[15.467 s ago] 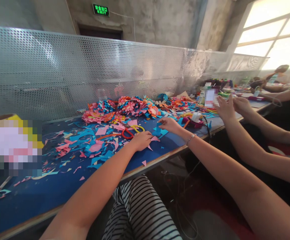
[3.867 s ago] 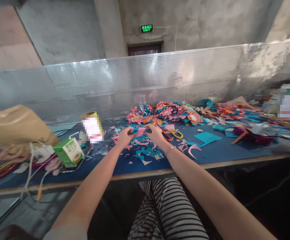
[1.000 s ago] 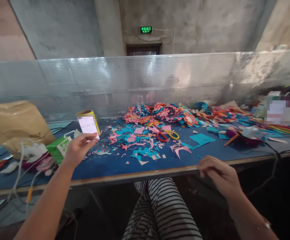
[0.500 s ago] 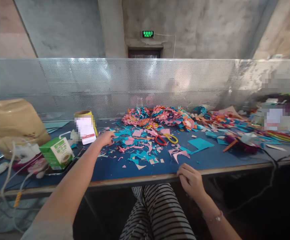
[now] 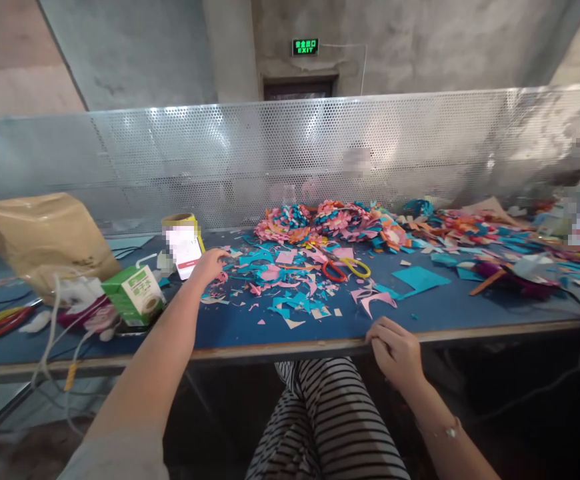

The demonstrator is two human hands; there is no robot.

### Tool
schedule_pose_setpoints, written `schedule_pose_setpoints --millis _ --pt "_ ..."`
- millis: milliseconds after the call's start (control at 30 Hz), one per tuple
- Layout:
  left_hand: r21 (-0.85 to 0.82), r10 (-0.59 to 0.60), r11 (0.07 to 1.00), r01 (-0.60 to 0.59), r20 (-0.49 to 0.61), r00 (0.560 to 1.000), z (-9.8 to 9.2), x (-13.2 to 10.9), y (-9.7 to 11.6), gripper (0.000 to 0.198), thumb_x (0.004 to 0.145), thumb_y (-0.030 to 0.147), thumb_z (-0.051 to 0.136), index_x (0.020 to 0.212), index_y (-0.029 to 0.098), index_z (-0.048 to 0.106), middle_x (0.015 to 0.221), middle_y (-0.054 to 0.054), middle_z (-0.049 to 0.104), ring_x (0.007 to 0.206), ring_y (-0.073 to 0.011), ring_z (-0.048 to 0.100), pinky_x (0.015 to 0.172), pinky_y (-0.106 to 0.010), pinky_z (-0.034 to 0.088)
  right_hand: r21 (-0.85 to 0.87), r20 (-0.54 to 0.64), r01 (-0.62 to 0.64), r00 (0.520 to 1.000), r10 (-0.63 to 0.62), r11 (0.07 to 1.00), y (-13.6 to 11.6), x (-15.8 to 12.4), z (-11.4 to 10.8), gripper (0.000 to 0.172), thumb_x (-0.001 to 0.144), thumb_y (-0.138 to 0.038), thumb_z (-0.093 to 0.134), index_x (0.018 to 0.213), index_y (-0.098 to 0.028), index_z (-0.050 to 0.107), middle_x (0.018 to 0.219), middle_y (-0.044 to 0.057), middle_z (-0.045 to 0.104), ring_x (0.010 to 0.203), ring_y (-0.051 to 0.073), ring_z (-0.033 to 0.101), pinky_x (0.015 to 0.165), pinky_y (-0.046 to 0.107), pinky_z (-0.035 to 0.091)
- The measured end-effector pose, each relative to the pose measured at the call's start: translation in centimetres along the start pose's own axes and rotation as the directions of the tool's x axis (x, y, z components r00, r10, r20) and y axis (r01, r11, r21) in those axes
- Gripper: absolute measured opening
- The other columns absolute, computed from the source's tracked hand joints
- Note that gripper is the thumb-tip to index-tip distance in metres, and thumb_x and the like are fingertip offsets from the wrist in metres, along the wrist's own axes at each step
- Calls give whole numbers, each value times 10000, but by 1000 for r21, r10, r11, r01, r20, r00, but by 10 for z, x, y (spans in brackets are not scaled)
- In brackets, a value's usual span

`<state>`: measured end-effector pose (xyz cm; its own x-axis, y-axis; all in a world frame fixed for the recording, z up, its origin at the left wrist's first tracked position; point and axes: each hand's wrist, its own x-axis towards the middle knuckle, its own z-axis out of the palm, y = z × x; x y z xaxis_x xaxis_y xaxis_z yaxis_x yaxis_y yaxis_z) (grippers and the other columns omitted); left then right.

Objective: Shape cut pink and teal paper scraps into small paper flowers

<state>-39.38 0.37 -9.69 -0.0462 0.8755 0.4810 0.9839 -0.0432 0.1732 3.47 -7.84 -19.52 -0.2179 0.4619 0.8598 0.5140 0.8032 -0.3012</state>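
Note:
My left hand (image 5: 212, 266) reaches across the tabletop, just right of a propped phone (image 5: 184, 250) with a lit screen. Its fingers are loosely bent and slightly apart, over small paper scraps, and I see nothing held in them. My right hand (image 5: 396, 350) rests at the table's front edge with its fingers curled in and nothing visible inside. Pink and blue paper scraps (image 5: 297, 303) lie between the hands. Scissors (image 5: 343, 268) with one red and one yellow handle lie among them. Beyond sits a heap of layered paper flowers (image 5: 337, 223) in pink, blue and orange.
A brown paper bag (image 5: 53, 237), a green carton (image 5: 134, 293) and white cables (image 5: 53, 333) crowd the left. A yellow roll (image 5: 190, 222) stands behind the phone. Blue sheets (image 5: 420, 280) and a purple bundle (image 5: 513, 280) lie right. A perforated metal screen (image 5: 290, 150) borders the back.
The camera view has shifted, so the table contents appear farther right. Both hands keep nearly the same places relative to the table.

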Motion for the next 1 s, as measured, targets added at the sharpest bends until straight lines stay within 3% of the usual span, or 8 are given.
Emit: schedule_pose_setpoints --millis 167,300,433,500,600,700,867,1000 --pt "226 -148 969 98 217 965 16 9 9 235 768 162 513 916 192 692 1002 -87 678 992 -228 608 896 -312 450 10 1 -11 1000 11 1000 -3 2 -2 256 713 -25 389 556 -183 515 580 -7 520 536 94 481 526 205 374" --pt "266 -221 950 163 207 953 21 16 11 160 702 135 577 800 188 692 898 -111 696 917 -273 633 823 -355 481 18 -28 -38 999 38 999 -3 0 0 261 708 -21 386 555 -190 514 581 1 522 552 110 491 538 220 384" --pt "262 -228 947 185 145 963 15 16 12 259 739 91 505 903 181 684 969 -125 688 953 -282 624 830 -369 476 15 -25 -48 999 48 999 -2 -2 1 266 720 -27 388 557 -192 518 581 7 522 557 118 489 543 234 389" --pt "163 -215 965 206 41 976 11 15 13 305 786 103 450 990 180 664 1008 -109 682 970 -243 621 855 -332 469 17 -18 -40 999 40 999 -1 -3 0 266 721 -28 389 558 -192 519 582 6 526 559 117 490 543 233 390" --pt "-171 -273 953 249 -138 952 5 13 15 316 760 130 506 1047 148 637 975 -87 690 929 -198 634 845 -275 477 18 -18 -25 1000 25 1000 -1 -3 0 266 726 -25 388 561 -190 516 580 4 524 555 113 487 541 230 387" --pt "-423 -354 870 255 -175 919 3 11 18 320 693 161 599 1009 133 643 947 -81 693 899 -197 641 820 -278 495 9 -21 -21 1000 21 1000 -1 -3 0 266 729 -24 387 562 -188 513 582 4 525 554 112 485 540 230 382" --pt "-471 -396 846 248 -245 885 3 11 16 219 688 277 645 851 133 677 925 -93 698 899 -233 637 845 -328 488 10 -20 -17 1000 18 1000 -2 -2 -1 263 718 -20 390 559 -191 510 581 3 533 556 116 490 547 231 385" --pt "-441 -383 861 253 -235 893 2 11 12 258 739 287 601 934 134 672 907 -88 698 888 -222 640 819 -312 494 10 -14 -20 1000 20 1000 -1 -2 -1 267 717 -20 387 562 -193 518 586 6 538 560 120 490 551 237 386"
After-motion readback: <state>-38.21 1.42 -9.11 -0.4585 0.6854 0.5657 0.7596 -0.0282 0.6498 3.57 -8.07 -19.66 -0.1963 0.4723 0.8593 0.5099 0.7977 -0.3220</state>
